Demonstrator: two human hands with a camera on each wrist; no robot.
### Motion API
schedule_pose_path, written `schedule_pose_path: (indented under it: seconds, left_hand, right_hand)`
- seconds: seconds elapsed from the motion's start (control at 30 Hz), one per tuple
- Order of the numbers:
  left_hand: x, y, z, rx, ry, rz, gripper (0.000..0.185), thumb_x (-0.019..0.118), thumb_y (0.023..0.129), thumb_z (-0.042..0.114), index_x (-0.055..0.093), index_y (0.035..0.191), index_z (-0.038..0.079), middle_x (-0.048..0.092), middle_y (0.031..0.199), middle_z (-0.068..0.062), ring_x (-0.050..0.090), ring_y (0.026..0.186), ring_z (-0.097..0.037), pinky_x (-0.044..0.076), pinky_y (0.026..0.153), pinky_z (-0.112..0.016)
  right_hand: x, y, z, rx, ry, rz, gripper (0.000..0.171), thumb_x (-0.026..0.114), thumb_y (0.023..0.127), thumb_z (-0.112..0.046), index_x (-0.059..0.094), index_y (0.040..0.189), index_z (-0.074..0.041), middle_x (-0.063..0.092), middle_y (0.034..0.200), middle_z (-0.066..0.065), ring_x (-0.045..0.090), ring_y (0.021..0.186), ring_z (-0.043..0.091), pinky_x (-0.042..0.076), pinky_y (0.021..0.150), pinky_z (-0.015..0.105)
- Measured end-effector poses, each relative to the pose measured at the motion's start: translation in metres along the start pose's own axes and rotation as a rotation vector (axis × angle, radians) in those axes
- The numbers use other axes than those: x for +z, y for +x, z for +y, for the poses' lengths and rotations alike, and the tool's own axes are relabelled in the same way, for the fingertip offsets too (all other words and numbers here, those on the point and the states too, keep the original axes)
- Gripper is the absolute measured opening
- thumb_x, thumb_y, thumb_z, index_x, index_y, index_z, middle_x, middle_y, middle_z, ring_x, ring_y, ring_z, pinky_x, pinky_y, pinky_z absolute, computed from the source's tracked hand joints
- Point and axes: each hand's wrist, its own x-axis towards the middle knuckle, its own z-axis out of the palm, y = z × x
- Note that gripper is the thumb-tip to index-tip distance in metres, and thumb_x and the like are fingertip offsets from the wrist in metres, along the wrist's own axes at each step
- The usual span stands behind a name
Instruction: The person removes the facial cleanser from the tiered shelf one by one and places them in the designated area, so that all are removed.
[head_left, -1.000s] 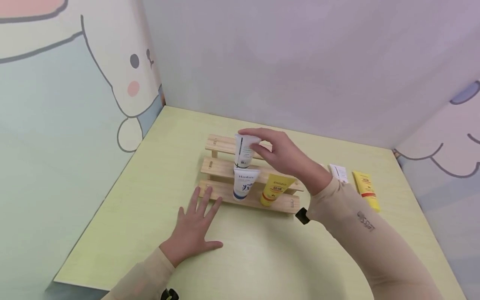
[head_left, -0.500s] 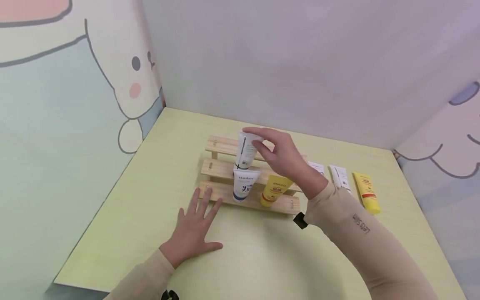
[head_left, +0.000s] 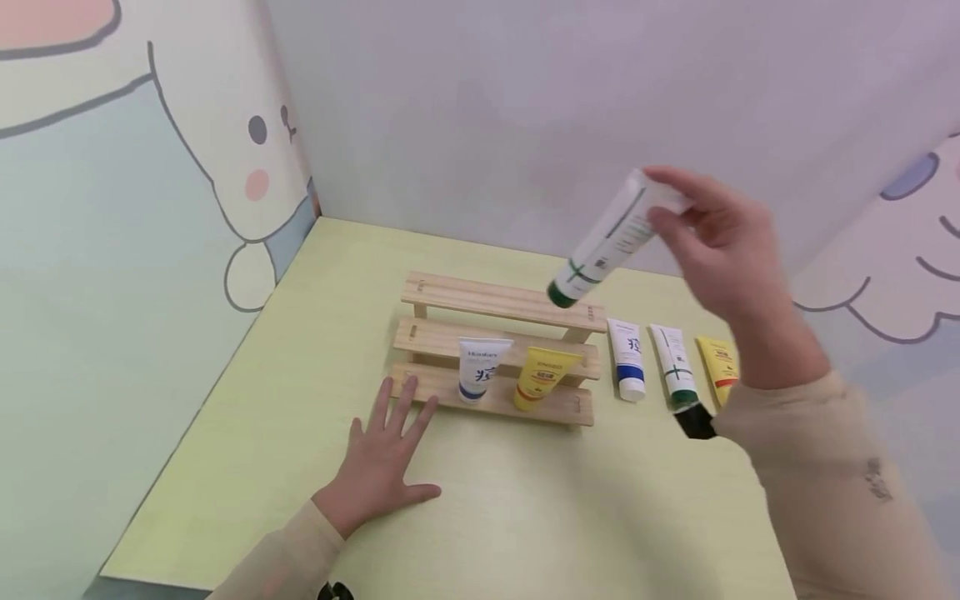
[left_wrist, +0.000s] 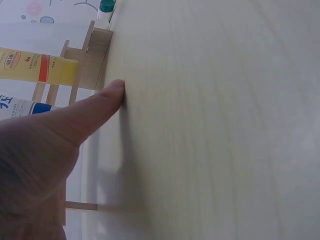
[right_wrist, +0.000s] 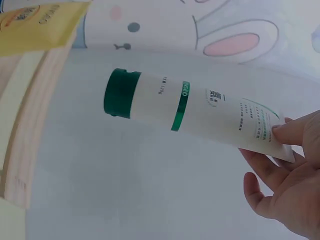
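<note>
The right hand (head_left: 731, 250) pinched a green-capped tube (head_left: 606, 242) by its flat end above the tabletop (head_left: 262, 433), leaving the cap (head_left: 562, 294) clear; the left hand (head_left: 378, 467) lay spread at the wooden rack (head_left: 438, 339), seemingly bracing it.

The held tube (right_wrist: 205, 107) is white, its cap (right_wrist: 121, 93) green, the blurred sleeve print (head_left: 876, 481) seemingly dark.

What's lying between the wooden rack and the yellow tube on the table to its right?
Two white tubes: the blue-banded tube nearer the rack, then the green-capped tube nearer the yellow tube. The head view shows this.
</note>
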Motion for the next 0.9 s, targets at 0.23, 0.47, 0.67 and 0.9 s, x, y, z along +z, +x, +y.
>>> schedule_pose_path:
  seconds: [0.23, 0.47, 0.67, 0.9]
  left_hand:
    - [-0.002, 0.0, -0.004, -0.014, -0.005, -0.007, 0.118, 0.085, 0.075, 0.065, 0.03, 0.166, 0.015, 0.01, 0.176, -0.02, 0.009, 0.159, -0.052, 0.042, 0.095, -0.085]
    - [-0.003, 0.0, -0.005, -0.013, 0.003, 0.002, 0.118, 0.086, 0.074, 0.064, 0.031, 0.166, 0.015, 0.011, 0.176, -0.02, 0.01, 0.159, -0.052, 0.043, 0.094, -0.085]
    - [-0.002, 0.001, -0.006, -0.011, 0.005, -0.001, 0.118, 0.085, 0.075, 0.065, 0.03, 0.166, 0.015, 0.009, 0.176, -0.02, 0.007, 0.159, -0.052, 0.043, 0.094, -0.085]
    - [-0.004, 0.001, -0.005, -0.014, 0.001, -0.006, 0.118, 0.087, 0.074, 0.064, 0.031, 0.166, 0.015, 0.01, 0.176, -0.02, 0.008, 0.159, -0.052, 0.042, 0.094, -0.085]
  right_hand:
    - [-0.045, -0.027, 0.041, 0.171, -0.136, -0.143, 0.041, 0.064, 0.104, -0.01, 0.065, 0.144, -0.014, 0.063, 0.094, -0.022, 0.054, 0.068, 0.007, 0.041, 0.057, 0.017]
    - [-0.034, -0.077, 0.102, 0.375, -0.103, -0.545, 0.045, 0.056, 0.109, -0.019, 0.052, 0.153, -0.011, 0.067, 0.104, 0.003, 0.059, 0.082, 0.015, 0.05, 0.068, 0.025]
    - [-0.007, -0.113, 0.134, 0.601, -0.038, -0.737, 0.047, 0.059, 0.108, -0.019, 0.053, 0.153, -0.009, 0.059, 0.11, 0.012, 0.055, 0.104, 0.026, 0.05, 0.084, 0.035]
    - [0.006, -0.139, 0.158, 0.721, 0.022, -0.804, 0.047, 0.06, 0.107, -0.024, 0.055, 0.152, -0.013, 0.06, 0.135, 0.018, 0.057, 0.116, 0.03, 0.053, 0.098, 0.048]
